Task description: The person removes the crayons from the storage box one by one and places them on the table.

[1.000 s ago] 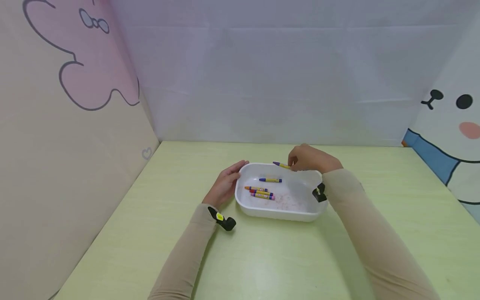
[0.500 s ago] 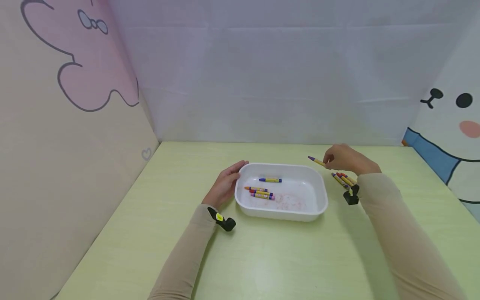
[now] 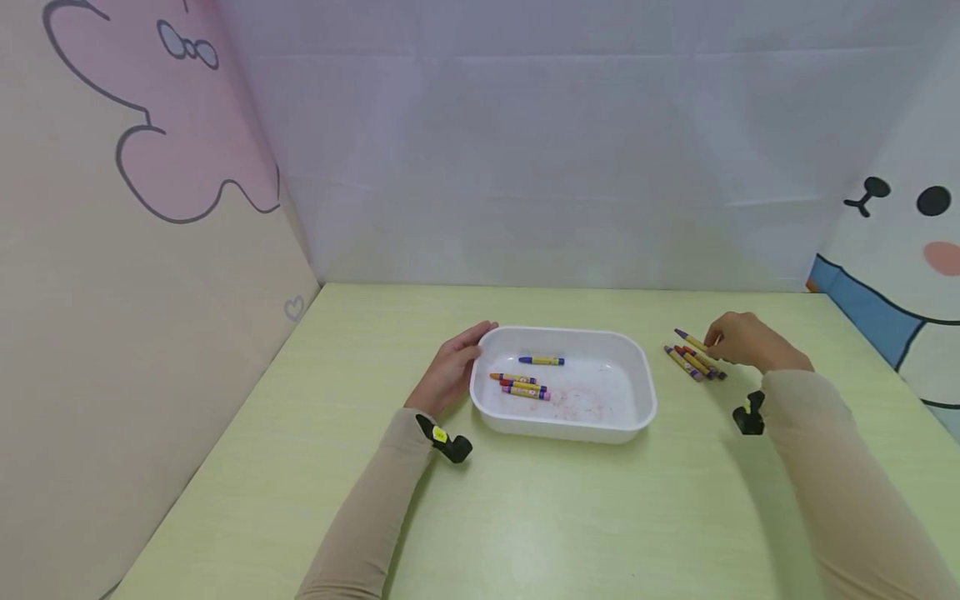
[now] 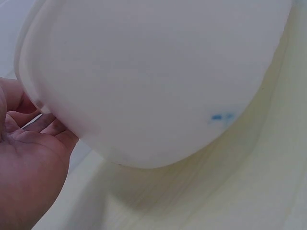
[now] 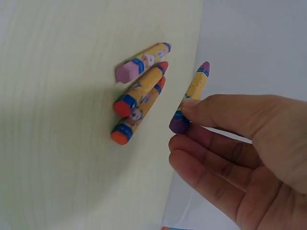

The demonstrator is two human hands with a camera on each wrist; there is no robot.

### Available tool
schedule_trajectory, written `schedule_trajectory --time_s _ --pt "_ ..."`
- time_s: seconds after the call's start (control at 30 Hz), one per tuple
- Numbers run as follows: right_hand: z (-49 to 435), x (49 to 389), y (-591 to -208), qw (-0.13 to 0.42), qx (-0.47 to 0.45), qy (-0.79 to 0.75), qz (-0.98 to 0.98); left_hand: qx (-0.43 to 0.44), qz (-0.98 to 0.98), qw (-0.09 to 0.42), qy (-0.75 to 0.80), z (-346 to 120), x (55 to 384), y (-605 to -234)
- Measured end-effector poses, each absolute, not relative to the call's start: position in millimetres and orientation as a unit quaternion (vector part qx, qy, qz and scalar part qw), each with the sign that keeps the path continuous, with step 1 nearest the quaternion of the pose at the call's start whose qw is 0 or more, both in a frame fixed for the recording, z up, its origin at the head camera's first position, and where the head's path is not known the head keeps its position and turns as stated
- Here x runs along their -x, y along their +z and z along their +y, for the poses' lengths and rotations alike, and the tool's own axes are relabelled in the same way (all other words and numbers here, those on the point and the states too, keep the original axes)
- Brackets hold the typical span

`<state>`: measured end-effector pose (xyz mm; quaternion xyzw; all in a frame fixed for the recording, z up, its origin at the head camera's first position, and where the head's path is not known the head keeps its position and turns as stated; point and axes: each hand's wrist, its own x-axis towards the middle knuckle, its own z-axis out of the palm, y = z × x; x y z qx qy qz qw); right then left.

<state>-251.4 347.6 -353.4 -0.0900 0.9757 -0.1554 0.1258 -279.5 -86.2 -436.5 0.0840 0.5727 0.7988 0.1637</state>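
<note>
Purple, slim, yellow-wrapped crayon (image 5: 195, 86) is pinched in the right hand (image 3: 752, 342), right of the rectangular white plastic tray (image 3: 562, 429) the left hand (image 3: 446, 373) grips.

Head view: even light; faint table (image 3: 536, 525) glare, six o'clock. Left wrist view: dimmer; tray (image 4: 158, 72) shadow, six o'clock.

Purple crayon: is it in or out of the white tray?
Out: the right hand pinches the purple crayon, to the right of the tray.
</note>
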Motion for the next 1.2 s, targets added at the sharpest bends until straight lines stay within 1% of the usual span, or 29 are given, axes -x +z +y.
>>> schedule_trajectory --time_s 0.1,0.33,0.57,1.0,1.2 --pt "354.8 250.0 -358.8 0.134 0.077 -0.153 0.976 -0.085 0.571 0.165 0.800 -86.7 279.9 -437.3" --pt "363.9 244.9 -364.7 0.133 0.064 -0.151 0.977 -0.088 0.571 0.163 0.800 -87.3 279.4 -437.3" --pt "371.1 244.3 -370.3 0.166 0.022 -0.148 0.975 -0.087 0.568 0.164 0.802 -87.0 280.3 -438.1" --pt "374.0 242.9 -376.4 0.179 0.015 -0.167 0.969 -0.091 0.575 0.158 0.798 -86.5 280.7 -439.1" --pt "371.4 242.1 -371.5 0.167 0.028 -0.164 0.972 -0.096 0.572 0.161 0.798 -87.3 280.2 -439.1"
